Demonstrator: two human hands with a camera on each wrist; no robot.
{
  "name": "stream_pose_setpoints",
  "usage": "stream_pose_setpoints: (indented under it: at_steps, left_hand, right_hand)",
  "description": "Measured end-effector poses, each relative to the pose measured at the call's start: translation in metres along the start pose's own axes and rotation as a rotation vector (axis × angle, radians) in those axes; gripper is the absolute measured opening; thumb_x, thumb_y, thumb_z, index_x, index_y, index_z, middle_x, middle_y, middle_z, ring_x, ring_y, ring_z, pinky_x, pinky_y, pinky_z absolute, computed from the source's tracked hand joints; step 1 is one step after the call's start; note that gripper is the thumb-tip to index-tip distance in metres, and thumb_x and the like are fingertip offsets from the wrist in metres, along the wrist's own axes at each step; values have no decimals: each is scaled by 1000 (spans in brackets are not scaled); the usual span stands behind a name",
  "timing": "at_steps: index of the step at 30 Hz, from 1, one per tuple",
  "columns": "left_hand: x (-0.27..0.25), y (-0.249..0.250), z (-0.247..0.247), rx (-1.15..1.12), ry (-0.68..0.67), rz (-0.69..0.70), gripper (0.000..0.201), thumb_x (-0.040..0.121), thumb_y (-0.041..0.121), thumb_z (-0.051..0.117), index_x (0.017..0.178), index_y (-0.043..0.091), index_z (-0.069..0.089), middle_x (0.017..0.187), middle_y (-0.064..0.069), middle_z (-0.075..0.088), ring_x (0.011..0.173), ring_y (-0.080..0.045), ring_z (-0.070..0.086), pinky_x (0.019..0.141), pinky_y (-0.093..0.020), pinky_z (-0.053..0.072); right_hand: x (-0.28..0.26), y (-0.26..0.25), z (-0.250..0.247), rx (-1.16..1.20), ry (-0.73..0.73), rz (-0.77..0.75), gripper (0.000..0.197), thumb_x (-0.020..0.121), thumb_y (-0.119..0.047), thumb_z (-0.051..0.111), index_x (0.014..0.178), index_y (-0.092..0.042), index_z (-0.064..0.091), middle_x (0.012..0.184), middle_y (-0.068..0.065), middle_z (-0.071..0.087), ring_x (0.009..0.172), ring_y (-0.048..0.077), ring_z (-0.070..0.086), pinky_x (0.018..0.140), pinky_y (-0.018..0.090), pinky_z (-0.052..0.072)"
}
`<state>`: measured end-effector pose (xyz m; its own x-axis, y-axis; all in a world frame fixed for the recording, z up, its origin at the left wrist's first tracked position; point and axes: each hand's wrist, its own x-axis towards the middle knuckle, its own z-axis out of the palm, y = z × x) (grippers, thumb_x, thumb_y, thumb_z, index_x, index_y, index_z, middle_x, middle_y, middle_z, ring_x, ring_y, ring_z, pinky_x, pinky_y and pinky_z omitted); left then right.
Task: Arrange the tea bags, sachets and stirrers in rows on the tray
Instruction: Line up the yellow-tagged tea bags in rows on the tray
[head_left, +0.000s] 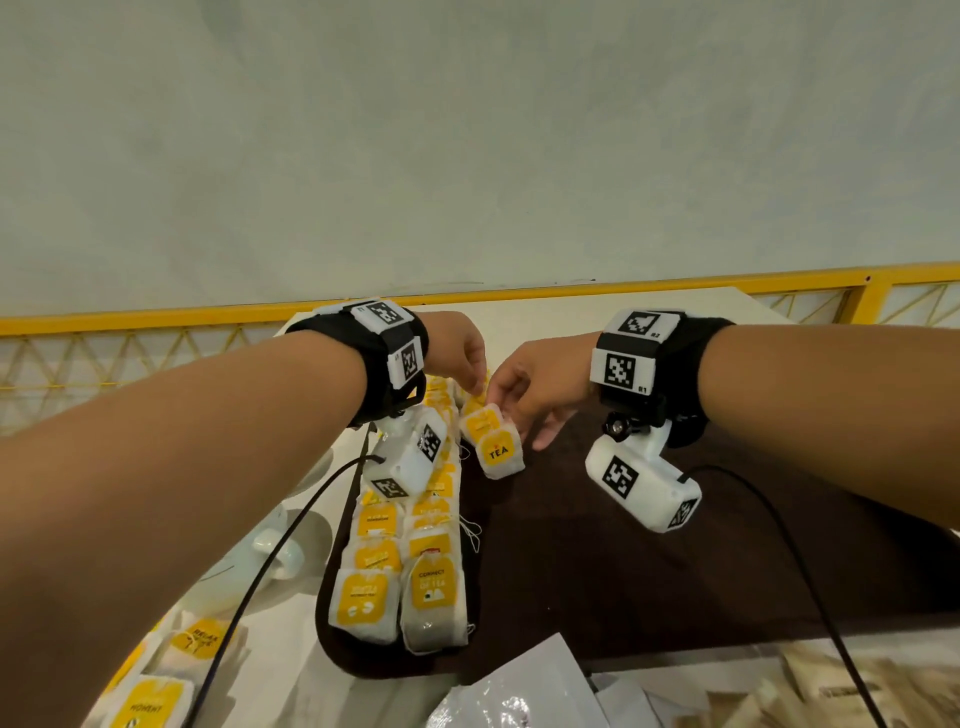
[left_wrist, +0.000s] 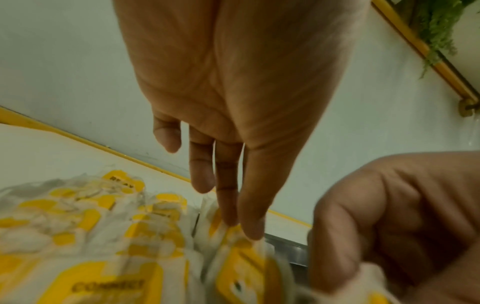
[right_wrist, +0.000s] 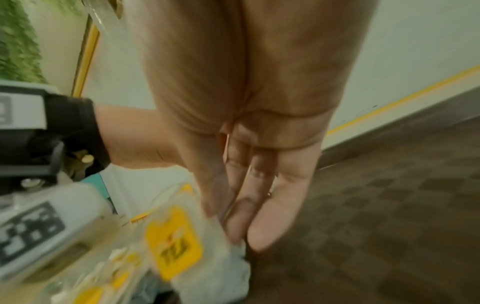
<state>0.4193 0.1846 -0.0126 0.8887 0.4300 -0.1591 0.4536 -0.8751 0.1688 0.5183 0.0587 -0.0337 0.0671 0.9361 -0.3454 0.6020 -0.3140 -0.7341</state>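
A dark brown tray (head_left: 623, 545) lies before me, with two rows of yellow-labelled tea bags (head_left: 405, 545) along its left side. At the far end of the rows both hands meet. My right hand (head_left: 506, 410) pinches the edge of a tea bag marked TEA (head_left: 498, 452), just over the tray; the right wrist view shows the right hand (right_wrist: 226, 222) with thumb and fingers closed on that tea bag (right_wrist: 174, 242). My left hand (head_left: 475, 387) reaches down with straight fingers (left_wrist: 249, 216) that touch the top of a neighbouring tea bag (left_wrist: 241, 265), its thumb held apart.
Loose tea bags (head_left: 171, 665) lie on the white table at the near left, beside a white cup (head_left: 280, 545). White packets (head_left: 519, 691) and brown sachets (head_left: 779, 686) sit at the near edge. The tray's right part (right_wrist: 389, 205) is bare. A yellow rail (head_left: 519, 296) runs behind.
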Motion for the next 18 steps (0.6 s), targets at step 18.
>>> stream_pose_setpoints:
  at_steps: [18]
  left_hand:
    - [0, 11, 11, 153, -127, -33, 39, 71, 30, 82, 103, 24, 62, 99, 10, 52, 94, -12, 49, 84, -27, 41]
  right_hand:
    - [-7, 6, -3, -43, -152, 114, 19, 91, 6, 55, 97, -8, 66, 90, 12, 68, 77, 12, 69, 74, 27, 58]
